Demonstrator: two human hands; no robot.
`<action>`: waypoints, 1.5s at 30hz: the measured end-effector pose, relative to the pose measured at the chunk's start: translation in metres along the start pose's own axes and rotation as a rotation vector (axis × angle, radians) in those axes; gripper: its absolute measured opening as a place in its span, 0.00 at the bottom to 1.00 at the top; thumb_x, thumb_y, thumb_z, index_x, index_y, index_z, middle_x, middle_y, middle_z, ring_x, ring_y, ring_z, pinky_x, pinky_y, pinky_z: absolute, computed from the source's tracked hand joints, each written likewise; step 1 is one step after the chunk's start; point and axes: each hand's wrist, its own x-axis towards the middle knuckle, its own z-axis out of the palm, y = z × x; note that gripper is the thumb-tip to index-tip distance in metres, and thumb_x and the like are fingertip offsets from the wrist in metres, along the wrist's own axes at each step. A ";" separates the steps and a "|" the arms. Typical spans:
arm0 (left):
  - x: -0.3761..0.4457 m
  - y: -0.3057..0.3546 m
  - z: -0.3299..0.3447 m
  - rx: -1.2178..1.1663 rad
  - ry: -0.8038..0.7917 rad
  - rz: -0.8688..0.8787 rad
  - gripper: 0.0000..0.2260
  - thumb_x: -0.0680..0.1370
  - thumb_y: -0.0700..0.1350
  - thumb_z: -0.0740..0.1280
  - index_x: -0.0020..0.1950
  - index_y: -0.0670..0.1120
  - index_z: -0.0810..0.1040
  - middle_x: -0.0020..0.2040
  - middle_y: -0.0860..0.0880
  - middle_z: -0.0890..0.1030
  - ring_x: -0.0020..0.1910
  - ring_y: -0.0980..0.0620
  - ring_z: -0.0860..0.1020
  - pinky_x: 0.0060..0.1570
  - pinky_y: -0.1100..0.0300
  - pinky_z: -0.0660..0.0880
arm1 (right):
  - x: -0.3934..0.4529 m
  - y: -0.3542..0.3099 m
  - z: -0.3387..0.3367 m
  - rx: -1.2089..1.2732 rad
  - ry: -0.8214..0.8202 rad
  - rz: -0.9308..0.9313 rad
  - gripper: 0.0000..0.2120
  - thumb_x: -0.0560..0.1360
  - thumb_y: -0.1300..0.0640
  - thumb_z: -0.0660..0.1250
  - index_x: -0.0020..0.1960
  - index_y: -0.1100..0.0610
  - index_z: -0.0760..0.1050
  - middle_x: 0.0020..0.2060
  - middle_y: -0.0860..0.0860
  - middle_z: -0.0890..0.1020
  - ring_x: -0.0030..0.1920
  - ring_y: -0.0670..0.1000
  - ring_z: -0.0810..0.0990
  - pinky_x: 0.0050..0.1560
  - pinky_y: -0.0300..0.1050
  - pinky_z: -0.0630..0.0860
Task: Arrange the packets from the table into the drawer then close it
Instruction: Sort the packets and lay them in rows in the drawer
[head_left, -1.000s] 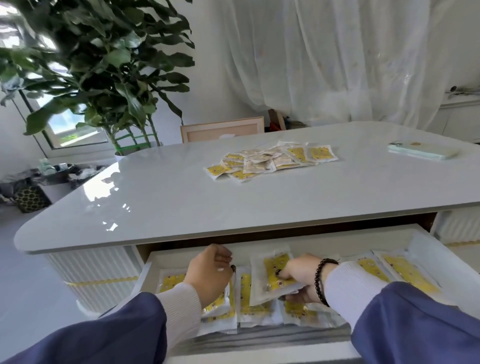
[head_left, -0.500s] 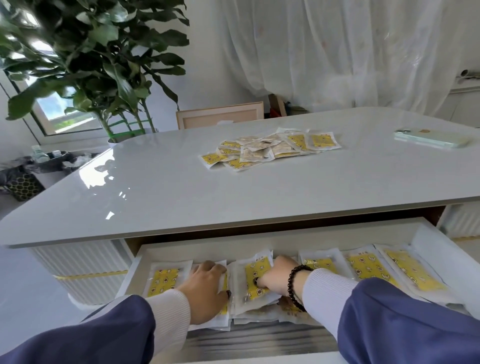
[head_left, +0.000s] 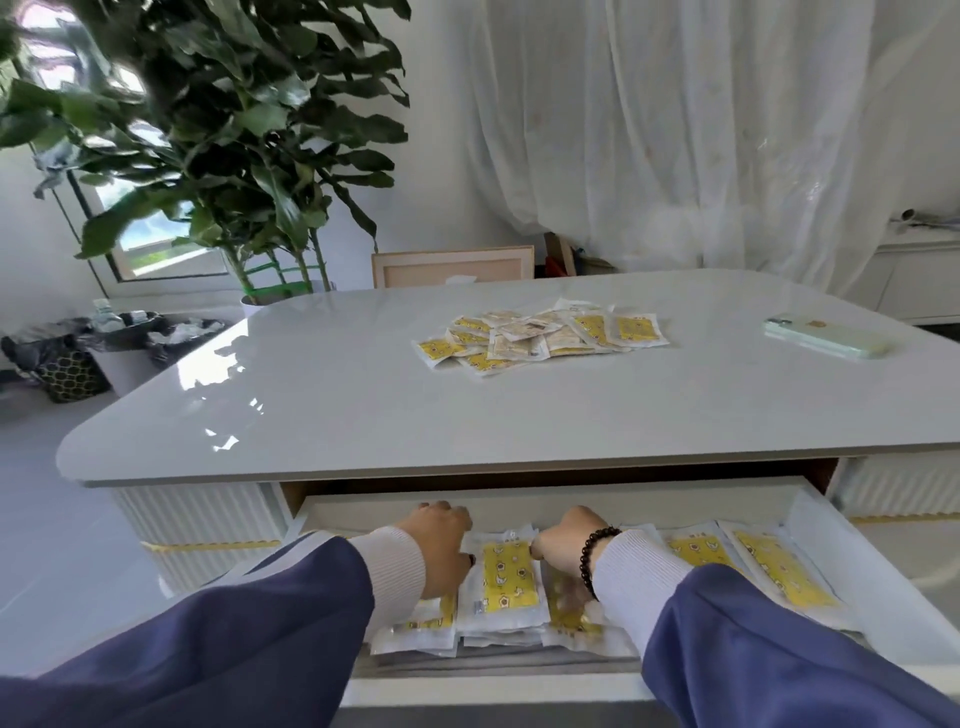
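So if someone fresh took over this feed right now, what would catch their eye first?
Probably both hands, left hand and right hand, down in the open drawer among the yellow packets in the drawer. Next, the loose pile of packets waiting mid-table, with a pale green phone off to its right. A big leafy plant fills the far left corner.

- Packets on the bench (head_left: 540, 338): a loose, overlapping heap of flat white sachets with yellow printed panels, lying toward the far middle.
- Drawer (head_left: 810, 525): white, pulled open below the bench edge.
- Packets in the drawer (head_left: 508, 577): same kind, laid flat in an overlapping row across its floor.
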 end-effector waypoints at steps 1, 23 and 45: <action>-0.002 0.003 -0.007 -0.035 0.020 0.009 0.21 0.80 0.50 0.60 0.73 0.49 0.64 0.71 0.48 0.69 0.67 0.46 0.71 0.64 0.53 0.71 | -0.003 -0.001 -0.004 0.012 0.005 -0.003 0.05 0.75 0.59 0.63 0.43 0.61 0.73 0.34 0.52 0.73 0.40 0.54 0.76 0.45 0.45 0.77; 0.069 0.001 -0.073 -0.749 0.488 -0.149 0.07 0.78 0.48 0.64 0.55 0.51 0.74 0.49 0.50 0.83 0.49 0.52 0.79 0.48 0.58 0.76 | 0.029 -0.008 -0.130 0.124 0.499 -0.249 0.08 0.73 0.62 0.61 0.46 0.60 0.79 0.47 0.55 0.82 0.48 0.55 0.81 0.50 0.48 0.80; 0.190 -0.022 -0.120 -0.986 0.364 -0.366 0.11 0.71 0.47 0.73 0.34 0.45 0.75 0.19 0.52 0.75 0.15 0.57 0.67 0.18 0.70 0.62 | 0.154 -0.086 -0.107 -0.207 0.492 -0.558 0.15 0.73 0.64 0.59 0.47 0.50 0.80 0.56 0.50 0.79 0.58 0.53 0.76 0.59 0.48 0.74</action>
